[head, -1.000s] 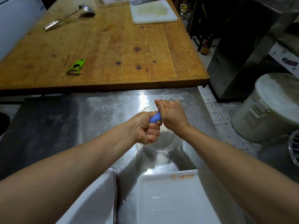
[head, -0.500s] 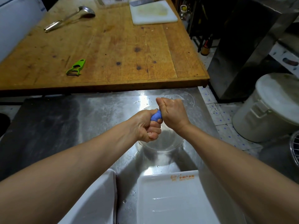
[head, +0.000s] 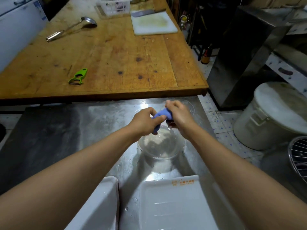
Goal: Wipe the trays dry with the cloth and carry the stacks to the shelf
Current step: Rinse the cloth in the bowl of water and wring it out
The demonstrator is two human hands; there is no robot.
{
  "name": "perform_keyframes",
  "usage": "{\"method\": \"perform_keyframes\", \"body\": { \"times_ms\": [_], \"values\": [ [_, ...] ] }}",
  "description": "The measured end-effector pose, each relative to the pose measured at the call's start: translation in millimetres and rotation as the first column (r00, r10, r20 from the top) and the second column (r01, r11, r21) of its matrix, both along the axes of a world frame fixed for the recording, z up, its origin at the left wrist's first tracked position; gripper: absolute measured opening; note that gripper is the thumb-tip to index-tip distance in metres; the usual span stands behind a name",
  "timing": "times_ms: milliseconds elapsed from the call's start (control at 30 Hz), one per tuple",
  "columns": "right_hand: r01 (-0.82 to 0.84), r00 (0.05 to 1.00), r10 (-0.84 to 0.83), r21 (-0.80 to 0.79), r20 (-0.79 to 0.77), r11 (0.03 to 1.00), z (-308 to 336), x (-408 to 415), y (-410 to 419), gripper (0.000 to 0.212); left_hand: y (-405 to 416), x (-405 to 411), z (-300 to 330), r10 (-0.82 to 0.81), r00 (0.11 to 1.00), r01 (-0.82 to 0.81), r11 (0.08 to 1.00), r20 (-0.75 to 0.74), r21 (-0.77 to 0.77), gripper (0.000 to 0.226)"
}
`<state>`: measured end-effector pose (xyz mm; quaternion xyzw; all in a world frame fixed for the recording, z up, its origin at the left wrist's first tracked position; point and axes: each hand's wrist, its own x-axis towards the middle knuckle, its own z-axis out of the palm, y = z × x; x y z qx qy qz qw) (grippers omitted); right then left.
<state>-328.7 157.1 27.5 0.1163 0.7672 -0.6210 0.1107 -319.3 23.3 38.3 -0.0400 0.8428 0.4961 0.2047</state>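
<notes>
A blue cloth (head: 163,114) is bunched between both hands above a clear glass bowl (head: 162,146) on the steel counter. My left hand (head: 146,122) pinches its lower end with thumb and fingers. My right hand (head: 178,114) grips the upper part. Close to me lie two white trays: one with orange print (head: 174,201) on the right, wet inside, and a stack (head: 103,206) on the left, partly hidden by my left forearm.
A steel counter (head: 103,123) carries the bowl and trays. Beyond it a wooden table (head: 108,53) holds a green peeler (head: 78,76), a ladle (head: 73,28), a white cutting board (head: 154,23) and a basket. A lidded white bucket (head: 272,113) stands on the floor at right.
The hands have loosened from tight fists twisting the cloth; more of the blue cloth now shows between them, and the hands sit slightly farther apart.
</notes>
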Motion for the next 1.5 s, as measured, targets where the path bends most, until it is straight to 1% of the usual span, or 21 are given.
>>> {"method": "perform_keyframes", "body": {
  "times_ms": [67, 100, 133, 233, 267, 333, 400, 467, 533, 567, 667, 733, 800, 867, 933, 1067, 1133, 1233, 1367, 1433, 1500],
  "values": [
    [-0.036, 0.965, 0.063, -0.11, 0.255, 0.993, 1, 10, -1, 0.028, 2, 5, -5, 0.0, 1.0, 0.0, 0.997, 0.006, -0.079, 0.023],
    [-0.005, 0.948, 0.053, -0.152, 0.312, 0.988, 1, 11, 0, 0.028, 2, 7, -8, 0.019, 1.0, -0.019, 0.995, -0.006, -0.095, 0.022],
    [0.042, 0.942, 0.023, -0.188, 0.334, 0.981, 3, 11, 1, 0.029, 2, 7, -9, 0.04, 0.999, -0.043, 0.994, -0.035, -0.101, 0.021],
    [0.048, 0.935, -0.022, -0.064, 0.353, 0.997, 8, 11, 8, 0.038, -2, 8, -5, 0.066, 0.998, -0.069, 0.991, -0.024, -0.118, 0.017],
    [0.058, 0.929, -0.022, -0.087, 0.37, 0.995, 10, 13, 10, 0.04, -3, 9, -5, 0.078, 0.997, -0.079, 0.991, -0.01, -0.107, 0.016],
    [0.007, 0.942, 0.065, -0.212, 0.328, 0.977, 13, 20, 11, 0.038, -4, 12, -4, 0.101, 0.995, -0.099, 0.994, 0.021, -0.05, 0.015],
    [-0.067, 0.963, 0.127, -0.245, 0.238, 0.967, 17, 28, 8, 0.033, -3, 16, 1, 0.106, 0.992, -0.109, 0.993, 0.074, 0.042, 0.018],
    [0.002, 0.992, 0.018, -0.16, 0.125, 0.987, 22, 33, 4, 0.031, -4, 20, 5, 0.111, 0.991, -0.117, 0.99, 0.069, 0.082, 0.024],
    [0.085, 0.996, -0.083, -0.056, 0.025, 0.995, 30, 36, 2, 0.015, -10, 22, 6, 0.091, 0.996, -0.092, 0.994, 0.017, 0.052, 0.025],
    [0.101, 0.995, -0.101, -0.055, -0.004, 0.993, 32, 37, 1, 0.01, -13, 24, 8, 0.054, 0.999, -0.054, 0.998, 0.002, 0.016, 0.027],
    [0.165, 0.986, -0.163, -0.089, 0.039, 0.982, 35, 42, -2, 0.011, -25, 32, 11, -0.019, 1.0, 0.02, 0.997, 0.004, -0.071, 0.048],
    [0.246, 0.967, -0.222, -0.234, 0.125, 0.941, 37, 46, -4, 0.016, -34, 38, 16, 0.009, 1.0, -0.01, 0.997, -0.017, -0.076, 0.058],
    [0.309, 0.948, -0.261, -0.33, 0.182, 0.892, 42, 48, -8, 0.016, -45, 42, 22, 0.033, 0.999, -0.036, 0.997, -0.039, -0.064, 0.055],
    [0.282, 0.953, -0.248, -0.21, 0.174, 0.936, 45, 55, -11, 0.017, -55, 49, 30, 0.032, 0.998, -0.035, 0.997, -0.051, -0.061, 0.049],
    [0.257, 0.961, -0.227, -0.213, 0.156, 0.943, 53, 63, -18, 0.019, -61, 57, 38, 0.027, 0.995, -0.03, 0.999, -0.091, -0.028, 0.045],
    [0.256, 0.965, -0.232, -0.248, 0.122, 0.934, 72, 81, -39, 0.011, -68, 75, 57, -0.056, 0.97, 0.08, 0.992, -0.238, 0.093, 0.042],
    [0.206, 0.978, -0.186, -0.317, 0.091, 0.926, 84, 92, -51, 0.016, -71, 86, 67, -0.088, 0.964, 0.134, 0.976, -0.251, 0.171, 0.045],
    [0.124, 0.992, -0.12, -0.375, 0.034, 0.919, 101, 109, -66, 0.023, -79, 95, 81, -0.007, 0.991, 0.051, 0.941, -0.131, 0.336, 0.053],
    [0.044, 0.999, -0.04, -0.392, 0.018, 0.919, 121, 130, -79, 0.024, -103, 109, 94, 0.035, 0.988, 0.015, 0.946, -0.149, 0.324, 0.008],
    [0.017, 1.0, -0.013, -0.383, 0.014, 0.923, 125, 137, -86, 0.022, -117, 115, 97, 0.098, 0.985, -0.041, 0.933, -0.145, 0.357, 0.021],
    [0.021, 1.0, -0.021, -0.285, 0.003, 0.958, 125, 143, -94, 0.019, -129, 122, 101, 0.175, 0.98, -0.122, 0.902, -0.094, 0.413, 0.031]
  ]
}}
